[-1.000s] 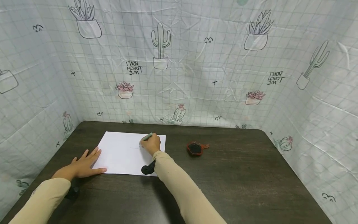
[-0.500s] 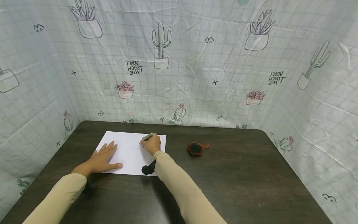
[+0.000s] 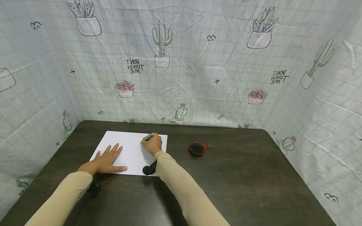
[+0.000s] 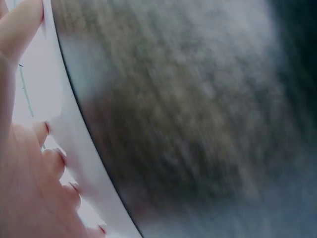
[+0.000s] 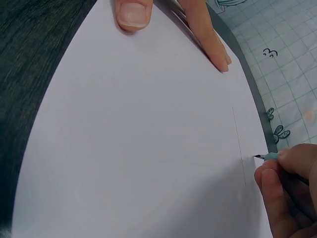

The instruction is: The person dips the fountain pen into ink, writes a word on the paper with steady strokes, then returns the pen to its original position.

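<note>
A white sheet of paper (image 3: 133, 160) lies on the dark table, with one thin line (image 5: 239, 144) drawn on it. My left hand (image 3: 106, 162) rests on the left part of the sheet with its fingers spread. In the right wrist view, that hand's thumb (image 5: 132, 16) shows at the top. Near the upper right of the paper, my right hand (image 3: 153, 144) pinches a green pen (image 3: 148, 136). The pen's fine dark tip (image 5: 258, 156) is beside the drawn line; whether it touches the paper I cannot tell.
A small orange-red dish (image 3: 197, 148) with dark contents and a short handle stands right of the paper. Behind the dark wooden table (image 3: 240, 175) hangs a pale checked curtain (image 3: 195, 62) printed with cacti, and it also closes off both sides.
My left hand has moved right, from the paper's left edge further onto the sheet. The right hand and pen stay almost in place. The head view has tilted slightly.
</note>
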Tool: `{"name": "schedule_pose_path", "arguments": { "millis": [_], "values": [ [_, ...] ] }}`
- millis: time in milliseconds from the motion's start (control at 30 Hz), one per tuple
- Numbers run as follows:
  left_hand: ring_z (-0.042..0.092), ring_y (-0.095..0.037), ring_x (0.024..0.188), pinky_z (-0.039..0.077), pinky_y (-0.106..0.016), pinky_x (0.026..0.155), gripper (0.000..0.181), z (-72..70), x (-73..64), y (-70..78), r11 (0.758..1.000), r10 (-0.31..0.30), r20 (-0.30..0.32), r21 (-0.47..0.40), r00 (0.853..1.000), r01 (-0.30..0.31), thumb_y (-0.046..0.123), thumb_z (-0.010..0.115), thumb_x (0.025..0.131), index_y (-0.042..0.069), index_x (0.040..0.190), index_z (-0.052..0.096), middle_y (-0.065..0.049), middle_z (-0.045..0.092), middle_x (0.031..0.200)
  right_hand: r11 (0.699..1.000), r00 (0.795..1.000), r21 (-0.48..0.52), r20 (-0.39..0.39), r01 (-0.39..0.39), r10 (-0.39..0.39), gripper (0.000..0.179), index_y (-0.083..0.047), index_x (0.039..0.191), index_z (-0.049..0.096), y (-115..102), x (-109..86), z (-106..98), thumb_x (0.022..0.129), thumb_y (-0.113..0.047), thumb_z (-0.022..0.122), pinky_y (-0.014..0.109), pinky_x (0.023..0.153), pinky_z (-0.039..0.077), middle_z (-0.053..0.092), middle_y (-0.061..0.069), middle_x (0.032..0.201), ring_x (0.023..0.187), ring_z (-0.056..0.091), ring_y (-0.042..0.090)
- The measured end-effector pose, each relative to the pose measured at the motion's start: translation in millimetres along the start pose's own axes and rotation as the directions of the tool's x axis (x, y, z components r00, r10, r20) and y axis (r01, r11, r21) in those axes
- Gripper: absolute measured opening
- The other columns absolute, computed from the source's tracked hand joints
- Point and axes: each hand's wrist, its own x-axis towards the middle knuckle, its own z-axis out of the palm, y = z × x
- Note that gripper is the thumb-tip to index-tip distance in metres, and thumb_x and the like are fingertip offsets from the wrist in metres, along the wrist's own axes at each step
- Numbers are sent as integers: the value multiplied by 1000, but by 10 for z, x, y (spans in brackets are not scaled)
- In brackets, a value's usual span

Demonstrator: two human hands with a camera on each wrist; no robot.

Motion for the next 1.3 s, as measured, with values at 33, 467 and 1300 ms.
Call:
{"name": "schedule_pose_path", "arguments": {
  "millis": [33,467,1300],
  "values": [
    [-2,-53,141,-5,-75,102,112,-3,1,9,1000,0,4,5,1000,0,70,61,77,1,152,15,-24,4,158,1000,1000,-10,-5,-4,4,11,-10,68,73,0,1,-6,79,-14,77,23,59,45,65,0,54,48,55,10],
    [-1,-54,140,-4,-76,101,111,7,29,34,999,0,2,33,1000,0,70,60,78,0,152,16,-26,5,158,1000,999,12,30,28,-28,12,-9,68,74,13,-66,-58,80,-12,75,20,52,41,66,1,55,47,53,8],
    [0,-55,139,-1,-76,100,110,-6,-15,27,999,5,5,35,1000,-5,68,61,79,0,152,16,-26,5,157,996,994,62,84,66,-71,9,-11,72,74,-4,-270,1,80,-10,76,20,50,45,65,-3,55,46,57,5]
  ]
}}
